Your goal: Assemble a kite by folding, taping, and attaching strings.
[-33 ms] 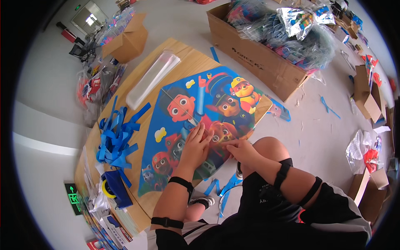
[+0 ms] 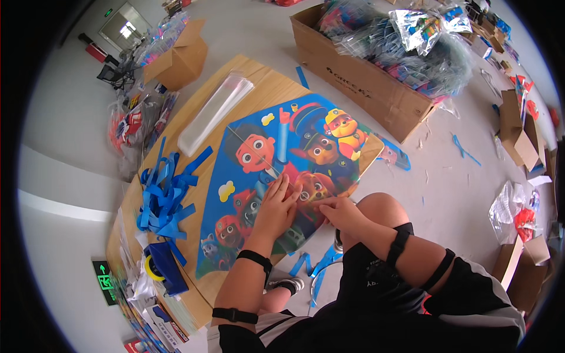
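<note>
Grey floor (image 2: pixel 450 194), frame right, is flanking the worktop (image 2: pixel 272 88); left fingers (image 2: pixel 278 191) are lying flat on its cartoon sheet (image 2: pixel 279 154), right fingers' (image 2: pixel 333 203) grip unclear.

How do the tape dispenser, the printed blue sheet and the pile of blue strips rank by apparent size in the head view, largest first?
1. Printed blue sheet
2. Pile of blue strips
3. Tape dispenser

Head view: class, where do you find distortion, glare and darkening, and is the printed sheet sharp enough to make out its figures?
In the head view, the white strip along the wall bends and the picture's sides go black; in the head view, the silver bag glints and the far opening glows; in the head view, the printed sheet's figures are clear.
</note>
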### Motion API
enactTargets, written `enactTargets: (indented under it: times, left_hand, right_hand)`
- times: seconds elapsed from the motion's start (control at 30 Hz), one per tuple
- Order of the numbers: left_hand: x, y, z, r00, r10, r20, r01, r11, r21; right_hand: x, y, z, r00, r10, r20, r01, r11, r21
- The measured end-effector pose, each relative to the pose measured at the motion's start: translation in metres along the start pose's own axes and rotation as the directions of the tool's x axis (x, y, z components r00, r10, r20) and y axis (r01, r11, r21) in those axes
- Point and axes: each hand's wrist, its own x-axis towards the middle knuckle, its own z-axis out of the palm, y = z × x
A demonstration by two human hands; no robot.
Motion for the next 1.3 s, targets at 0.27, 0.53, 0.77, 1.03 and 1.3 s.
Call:
enactTargets:
  times: [0.27,0.53,0.77,1.03,1.3]
  left_hand:
    - [0.012,0.006,-0.023,0.933,0.045,0.356,-0.052,0.999,0.012]
    - [0.007,0.022,-0.028,0.914,0.015,0.405,-0.068,0.991,0.118]
    - [0.004,0.038,-0.02,0.935,-0.017,0.355,-0.083,0.961,0.264]
    - [-0.002,0.053,-0.005,0.957,-0.004,0.29,-0.058,0.977,0.207]
    - [-0.013,0.075,0.02,0.982,-0.099,0.161,0.051,0.959,0.28]
  right_hand:
    - [-0.001,0.0,-0.004,0.994,-0.073,-0.079,0.074,0.997,0.018]
    - [0.0,-0.007,-0.017,0.99,-0.042,-0.133,0.109,0.832,0.545]
    - [-0.002,-0.007,-0.02,0.997,0.058,-0.055,-0.019,0.841,0.541]
    - [-0.001,-0.01,-0.023,0.996,0.074,-0.047,-0.026,0.759,0.651]
    - [0.0,-0.004,-0.024,0.994,0.113,0.001,-0.072,0.627,0.776]
